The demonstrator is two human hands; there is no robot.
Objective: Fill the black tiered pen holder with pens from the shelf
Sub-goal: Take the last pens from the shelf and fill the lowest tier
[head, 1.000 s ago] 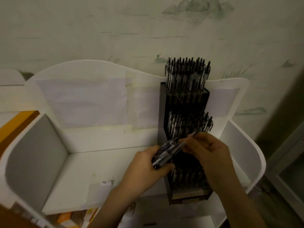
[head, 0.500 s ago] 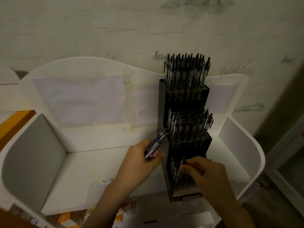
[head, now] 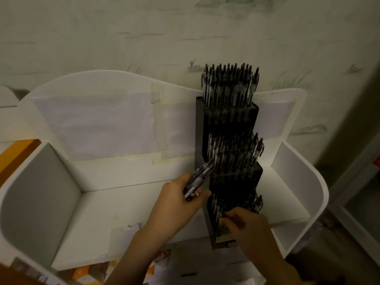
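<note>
The left hand [head: 176, 202] is closed around a bundle of pens [head: 198, 181], their ends fanning up and to the right past the thumb and fingers. Just right of that hand stands the black tiered pen holder [head: 230, 161], an upright stepped rack with 3 levels. Its top tier, well above both hands, is packed with upright pens, and so is the middle tier, whose lower left corner sits right beside the tips of the held bundle. The bottom tier, below and right of the left hand, also holds pens (the light is dim and the rows blur together).

The right hand [head: 244, 225] is at this bottom tier, fingers curled and pinched together among the pens there; whether it grips 1 pen cannot be told from the blur. The holder rests on a white shelf [head: 127, 204] with curved side walls, whose bare floor spreads left of the left hand. Taped paper [head: 92, 124] covers the back panel above and left of the hands.
</note>
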